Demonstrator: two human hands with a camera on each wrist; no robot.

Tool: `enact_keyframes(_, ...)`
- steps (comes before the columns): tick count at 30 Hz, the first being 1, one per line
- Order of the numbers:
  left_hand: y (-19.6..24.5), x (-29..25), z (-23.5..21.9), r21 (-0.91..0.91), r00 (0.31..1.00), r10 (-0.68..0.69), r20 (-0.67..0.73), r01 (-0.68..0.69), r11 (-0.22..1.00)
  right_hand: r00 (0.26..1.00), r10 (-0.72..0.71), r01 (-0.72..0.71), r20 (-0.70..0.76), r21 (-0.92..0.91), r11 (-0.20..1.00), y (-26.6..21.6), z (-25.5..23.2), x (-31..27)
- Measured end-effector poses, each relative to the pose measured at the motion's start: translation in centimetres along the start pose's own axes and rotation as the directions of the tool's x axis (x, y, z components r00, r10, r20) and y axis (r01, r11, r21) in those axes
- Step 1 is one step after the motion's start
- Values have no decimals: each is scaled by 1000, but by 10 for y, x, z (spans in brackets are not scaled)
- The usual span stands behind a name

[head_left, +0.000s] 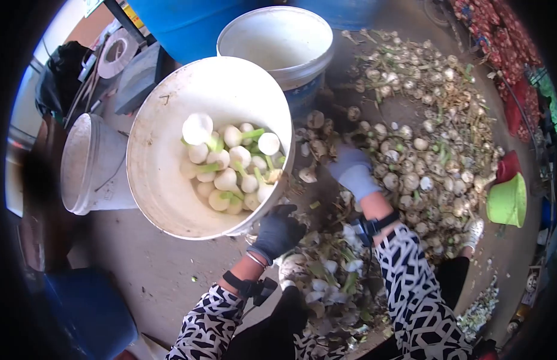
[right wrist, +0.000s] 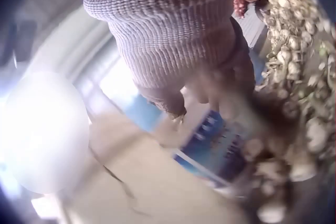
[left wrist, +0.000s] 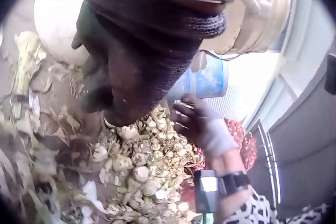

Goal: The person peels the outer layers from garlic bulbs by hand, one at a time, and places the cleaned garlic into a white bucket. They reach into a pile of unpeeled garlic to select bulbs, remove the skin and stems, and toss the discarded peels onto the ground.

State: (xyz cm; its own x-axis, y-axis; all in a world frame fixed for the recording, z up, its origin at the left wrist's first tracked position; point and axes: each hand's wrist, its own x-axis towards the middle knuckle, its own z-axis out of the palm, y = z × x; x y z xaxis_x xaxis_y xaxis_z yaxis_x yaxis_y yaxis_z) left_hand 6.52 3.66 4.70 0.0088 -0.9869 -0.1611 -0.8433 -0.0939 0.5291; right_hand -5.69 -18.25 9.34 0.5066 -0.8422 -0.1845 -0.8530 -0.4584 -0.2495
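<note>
My left hand (head_left: 278, 231), in a dark glove, is beside the lower right rim of a tilted white bucket (head_left: 164, 108). Its fingers hang loosely bent in the left wrist view (left wrist: 134, 71), with nothing visibly gripped. Trimmed white bulbs (head_left: 239, 157) with short green stems lie in the bucket. A brighter bulb (head_left: 197, 129) shows at their upper left; whether it touches them I cannot tell. My right hand (head_left: 353, 168), in a pale glove, is over the left edge of a heap of untrimmed bulbs (head_left: 410, 156). Its fingers look spread in the left wrist view (left wrist: 194, 121), holding nothing visible.
Another white bucket (head_left: 278, 39) stands behind, on a blue container, and a third (head_left: 89, 168) at the left. Leaf and skin scraps (head_left: 332, 276) lie between my legs. A green tub (head_left: 506, 201) and red net sacks (head_left: 500, 36) are at the right, a blue container (head_left: 92, 312) lower left.
</note>
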Motion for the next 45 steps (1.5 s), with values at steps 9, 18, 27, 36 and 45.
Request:
enact_keyframes(9, -1, 72, 25, -331, 956, -80, -284, -19, 944, 973, -219, 221, 66, -24, 975, 17, 70, 177)
enact_keyframes(18, 68, 106, 133, -597, 992, -82, -91, 12, 802, 811, -214, 172, 544, 129, 977, 94, 30, 12)
enact_keyframes(27, 138, 48, 101, -748, 980, 154, 123, -11, 664, 906, -43, 125, 422, -169, 978, 172, -28, -118)
enact_keyframes(36, 91, -33, 122, -204, 822, 416, 389, -363, 909, 999, -28, 22, -23, -203, 979, 103, -20, 137)
enact_keyframes(45, 91, 2, 141, -783, 554, 813, 178, -421, 458, 931, -344, 347, 121, -4, 938, 123, 35, 118)
